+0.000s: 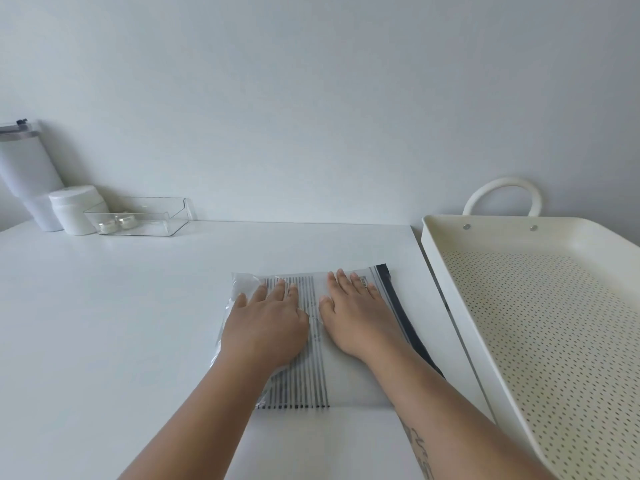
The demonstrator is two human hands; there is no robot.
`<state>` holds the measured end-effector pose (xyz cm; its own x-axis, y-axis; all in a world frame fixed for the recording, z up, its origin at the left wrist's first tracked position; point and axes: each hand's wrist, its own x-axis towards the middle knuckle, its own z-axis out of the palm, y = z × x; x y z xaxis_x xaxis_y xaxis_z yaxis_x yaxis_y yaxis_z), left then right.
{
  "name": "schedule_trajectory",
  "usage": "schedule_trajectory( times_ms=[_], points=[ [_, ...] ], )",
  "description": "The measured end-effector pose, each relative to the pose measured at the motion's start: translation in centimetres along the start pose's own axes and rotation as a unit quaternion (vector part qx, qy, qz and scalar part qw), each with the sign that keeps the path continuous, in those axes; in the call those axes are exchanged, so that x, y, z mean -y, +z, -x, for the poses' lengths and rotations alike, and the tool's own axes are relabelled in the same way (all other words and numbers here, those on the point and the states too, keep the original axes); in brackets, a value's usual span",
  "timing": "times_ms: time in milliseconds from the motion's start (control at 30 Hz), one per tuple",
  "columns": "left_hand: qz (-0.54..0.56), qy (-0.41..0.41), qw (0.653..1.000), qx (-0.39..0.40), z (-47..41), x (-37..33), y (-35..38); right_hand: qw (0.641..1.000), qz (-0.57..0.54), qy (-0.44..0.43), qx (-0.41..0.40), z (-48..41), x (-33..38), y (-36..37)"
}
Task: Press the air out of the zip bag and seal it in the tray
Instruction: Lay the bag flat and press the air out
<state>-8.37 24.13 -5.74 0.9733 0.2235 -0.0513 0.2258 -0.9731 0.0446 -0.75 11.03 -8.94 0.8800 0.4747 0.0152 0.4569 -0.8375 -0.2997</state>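
A clear zip bag (313, 372) holding a white cloth with dark stripes lies flat on the white table, its dark zip strip (398, 306) along the right edge. My left hand (265, 323) rests palm down on the bag's left half, fingers spread. My right hand (356, 315) lies palm down on the right half, fingertips near the zip strip. Both hands are flat and grip nothing. A cream perforated tray (450, 278) with a loop handle stands to the right of the table, with nothing in it.
At the back left stand a white tumbler (27, 178), a white jar (74, 209) and a clear plastic box (142, 220) with two small items. The table's right edge (436, 296) runs close beside the tray. A plain wall is behind.
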Motion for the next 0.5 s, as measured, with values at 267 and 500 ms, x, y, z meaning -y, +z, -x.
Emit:
schedule_trajectory(
  times_ms=[267, 500],
  points=[
    [-0.019, 0.002, 0.999, 0.034, -0.69, -0.06, 0.18, 1.0, 0.02, 0.001, -0.003, -0.08, 0.07, 0.18],
    [-0.044, 0.009, 0.998, 0.039, -0.92, -0.12, 0.38, 1.0, 0.029, 0.0, -0.002, -0.1, 0.13, 0.19]
  ],
)
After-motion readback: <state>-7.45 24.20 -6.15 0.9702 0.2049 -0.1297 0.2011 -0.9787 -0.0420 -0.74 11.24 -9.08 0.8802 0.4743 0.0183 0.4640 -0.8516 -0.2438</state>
